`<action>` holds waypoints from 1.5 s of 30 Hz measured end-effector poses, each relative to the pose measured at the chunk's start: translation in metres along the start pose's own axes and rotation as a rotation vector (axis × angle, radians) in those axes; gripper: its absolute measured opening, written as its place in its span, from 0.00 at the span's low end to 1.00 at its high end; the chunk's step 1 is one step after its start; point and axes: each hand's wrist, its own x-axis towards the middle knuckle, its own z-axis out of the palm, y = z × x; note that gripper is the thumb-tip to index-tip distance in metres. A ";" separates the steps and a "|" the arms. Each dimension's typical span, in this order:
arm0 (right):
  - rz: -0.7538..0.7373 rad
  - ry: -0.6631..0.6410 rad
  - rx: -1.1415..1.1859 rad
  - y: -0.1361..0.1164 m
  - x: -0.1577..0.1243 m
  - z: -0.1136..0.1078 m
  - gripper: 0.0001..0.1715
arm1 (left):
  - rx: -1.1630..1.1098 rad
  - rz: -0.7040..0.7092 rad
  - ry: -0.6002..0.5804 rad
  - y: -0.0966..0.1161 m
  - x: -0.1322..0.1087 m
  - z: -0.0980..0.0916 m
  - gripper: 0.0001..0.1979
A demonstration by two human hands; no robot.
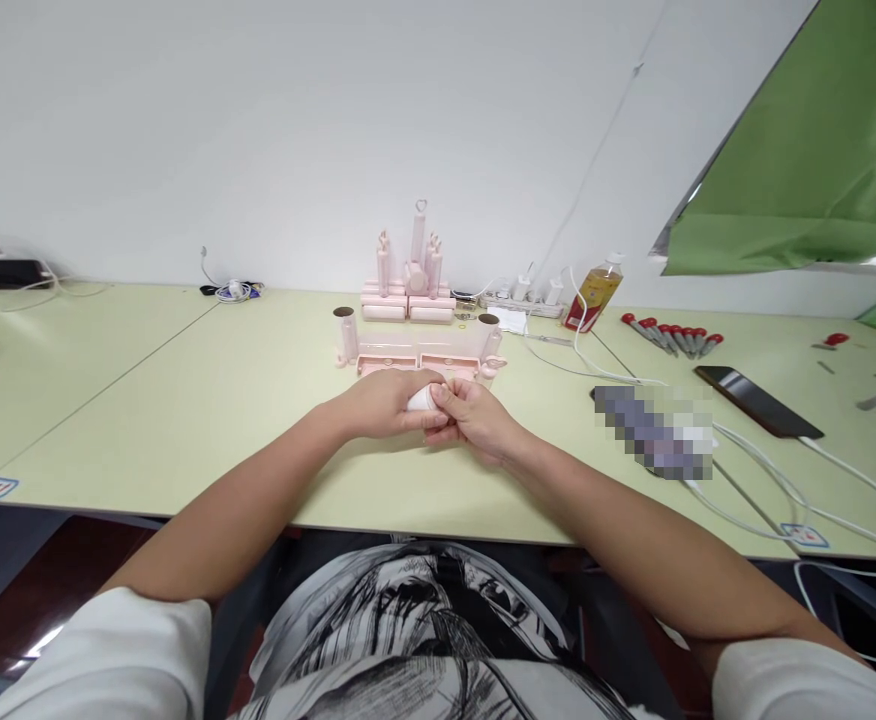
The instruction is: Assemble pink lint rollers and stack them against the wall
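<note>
Both my hands meet over the table in the middle of the head view. Between them is a white lint-roller roll (421,399), partly covered by the fingers. My left hand (385,402) wraps around its left end. At the right end, my right hand (475,412) is closed, its thumb and fingers pinching there; what lies under those fingers is hidden. Just beyond the hands lie two open pink cases (387,362), side by side. Upright rolls with brown cardboard cores (344,330) stand at either side, near pink handle parts (492,368).
Pink lint rollers and closed cases (385,312) are stacked by the wall. A drink bottle (594,296) and a power strip (532,303) stand to their right. Farther right are red-capped tools (676,337), a phone (759,402), a blurred-out item (652,430) and white cables (768,470).
</note>
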 end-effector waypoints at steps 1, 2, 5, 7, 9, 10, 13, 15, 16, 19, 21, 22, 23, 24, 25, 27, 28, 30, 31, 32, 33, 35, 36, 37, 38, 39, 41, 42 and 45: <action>-0.014 0.005 -0.003 0.000 -0.001 0.001 0.22 | 0.004 0.003 0.002 0.000 0.000 -0.001 0.23; -0.028 0.009 -0.005 0.000 -0.001 0.002 0.22 | 0.009 0.006 0.003 0.001 0.000 -0.001 0.23; -0.059 0.026 -0.007 0.003 0.000 0.004 0.23 | 0.026 0.003 0.006 0.001 0.000 -0.002 0.23; -0.065 0.059 -0.018 0.006 0.002 0.003 0.24 | 0.041 0.011 0.020 0.000 0.001 -0.001 0.22; -0.079 0.093 -0.040 0.008 0.005 0.002 0.26 | 0.076 0.033 0.055 -0.001 0.002 0.001 0.22; -0.094 0.100 -0.052 0.010 0.005 0.001 0.27 | 0.104 0.040 0.077 -0.002 0.002 0.003 0.21; -0.171 0.063 -0.102 0.014 0.007 -0.001 0.28 | 0.191 0.004 0.120 -0.005 0.004 0.008 0.20; -0.233 0.036 -0.161 0.016 0.007 -0.002 0.29 | 0.225 -0.038 0.116 -0.005 0.004 0.011 0.22; -0.260 0.033 -0.197 0.017 0.007 -0.002 0.30 | 0.236 -0.056 0.111 -0.005 0.004 0.012 0.23; -0.296 0.050 -0.287 0.020 0.009 -0.004 0.32 | 0.262 -0.108 0.106 -0.003 0.004 0.015 0.26; -0.298 0.064 -0.317 0.021 0.010 -0.005 0.30 | 0.270 -0.135 0.106 0.000 0.004 0.015 0.26; -0.300 0.071 -0.327 0.022 0.010 -0.006 0.29 | 0.272 -0.144 0.104 0.001 0.004 0.015 0.26; -0.304 0.076 -0.338 0.022 0.011 -0.006 0.29 | 0.274 -0.149 0.104 0.002 0.005 0.015 0.26; -0.308 0.081 -0.350 0.022 0.011 -0.007 0.29 | 0.277 -0.152 0.103 0.002 0.005 0.015 0.26; -0.312 0.085 -0.362 0.021 0.010 -0.007 0.28 | 0.278 -0.154 0.101 0.003 0.005 0.014 0.27; -0.314 0.086 -0.379 0.021 0.010 -0.007 0.28 | 0.279 -0.162 0.101 0.002 0.005 0.014 0.29; -0.315 0.083 -0.386 0.020 0.010 -0.007 0.27 | 0.278 -0.165 0.102 0.002 0.005 0.014 0.29; -0.324 0.076 -0.403 0.020 0.009 -0.008 0.24 | 0.276 -0.167 0.103 0.001 0.005 0.015 0.30; -0.330 0.075 -0.410 0.020 0.010 -0.008 0.22 | 0.276 -0.169 0.102 0.001 0.005 0.016 0.31; -0.335 0.074 -0.413 0.020 0.010 -0.008 0.21 | 0.277 -0.172 0.100 0.001 0.005 0.016 0.31; -0.337 0.073 -0.410 0.020 0.010 -0.008 0.20 | 0.275 -0.176 0.098 0.001 0.005 0.017 0.32; -0.319 0.054 -0.382 0.020 0.010 -0.007 0.22 | 0.257 -0.184 0.097 0.000 0.005 0.017 0.35; -0.301 0.040 -0.363 0.020 0.009 -0.007 0.24 | 0.235 -0.186 0.098 -0.001 0.004 0.016 0.35; -0.281 0.030 -0.349 0.020 0.009 -0.006 0.27 | 0.202 -0.186 0.101 -0.003 0.004 0.015 0.36; -0.265 0.026 -0.344 0.020 0.009 -0.006 0.30 | 0.157 -0.186 0.108 -0.006 0.003 0.013 0.35; -0.256 0.028 -0.349 0.021 0.008 -0.005 0.34 | 0.102 -0.194 0.122 -0.009 0.003 0.010 0.34; -0.280 0.043 -0.405 0.022 0.006 -0.004 0.37 | -0.022 -0.247 0.177 -0.016 0.001 0.003 0.32; -0.319 0.056 -0.451 0.021 0.005 -0.004 0.36 | -0.083 -0.289 0.217 -0.020 0.001 0.000 0.32; -0.553 0.156 -0.576 0.015 -0.001 -0.006 0.25 | -0.249 -0.403 0.329 -0.029 0.000 -0.008 0.30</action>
